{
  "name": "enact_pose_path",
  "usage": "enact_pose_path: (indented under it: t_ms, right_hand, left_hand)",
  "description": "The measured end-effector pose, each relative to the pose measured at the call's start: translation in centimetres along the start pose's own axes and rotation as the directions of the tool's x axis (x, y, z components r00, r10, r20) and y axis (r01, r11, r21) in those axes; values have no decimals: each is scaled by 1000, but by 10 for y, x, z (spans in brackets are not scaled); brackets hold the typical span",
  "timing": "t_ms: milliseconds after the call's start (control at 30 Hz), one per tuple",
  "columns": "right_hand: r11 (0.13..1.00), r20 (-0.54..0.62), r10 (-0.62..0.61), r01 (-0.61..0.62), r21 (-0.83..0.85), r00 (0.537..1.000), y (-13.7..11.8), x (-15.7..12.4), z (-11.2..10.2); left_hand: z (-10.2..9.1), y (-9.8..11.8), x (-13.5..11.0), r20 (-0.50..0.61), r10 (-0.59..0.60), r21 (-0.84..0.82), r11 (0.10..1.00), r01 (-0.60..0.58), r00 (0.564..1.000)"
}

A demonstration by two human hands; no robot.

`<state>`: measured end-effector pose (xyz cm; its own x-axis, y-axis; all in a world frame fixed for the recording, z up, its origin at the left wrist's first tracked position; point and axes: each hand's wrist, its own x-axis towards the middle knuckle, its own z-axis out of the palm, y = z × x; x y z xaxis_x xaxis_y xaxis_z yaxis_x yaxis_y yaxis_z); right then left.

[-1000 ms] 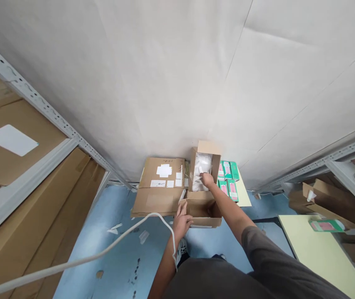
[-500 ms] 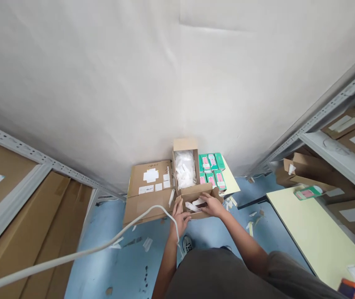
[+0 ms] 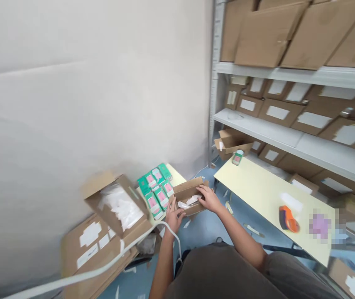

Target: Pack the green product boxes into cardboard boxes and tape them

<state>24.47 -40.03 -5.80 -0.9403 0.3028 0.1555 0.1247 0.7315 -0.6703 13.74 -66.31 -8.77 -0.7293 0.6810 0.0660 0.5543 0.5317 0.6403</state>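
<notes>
Between my two hands is a small open cardboard box [image 3: 186,191] with white paper scraps [image 3: 192,200] inside. Its left end is gripped by my left hand [image 3: 173,214], thumb along the near wall. My right hand [image 3: 209,198] holds the right end, fingers bent over the rim. Just left of the box, several green-and-pink packages [image 3: 157,187] lie in rows on a pale yellow table [image 3: 176,176]. A larger open carton [image 3: 136,195] with white plastic packets [image 3: 121,205] stands tilted in view farther left.
A flat carton with white labels [image 3: 84,274] lies at lower left. A white cable [image 3: 102,268] crosses the foreground. To the right, a pale yellow table [image 3: 255,195] carries an orange tape dispenser [image 3: 289,220] and a green package [image 3: 237,158]. Shelves [image 3: 304,139] full of cartons stand behind it.
My view has turned to the right. Both hands have carried the small cardboard box away from the larger carton, to the right past the green-and-pink packages.
</notes>
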Motion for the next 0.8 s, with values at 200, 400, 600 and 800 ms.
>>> enact_pose_path:
  t_ms: [200,400,600,800]
  right_hand:
    - [958,-249,283,-286,23,926,111,-70,-90]
    - [841,-494,511,-528,118,704,180,-133,-137]
    - [761,-579,586,-630,154,567,221,-133,-152]
    - [604,-546,718,-777,179,433,255,-85,-181]
  left_hand:
    - [101,90,92,282,151,-22,988,-151,947]
    - [196,164,166,473,376,-160,926,-342,797]
    - [271,205,249,588,470,-269,881,-388,659]
    - [331,237,330,681,511,-300,848,-436,525]
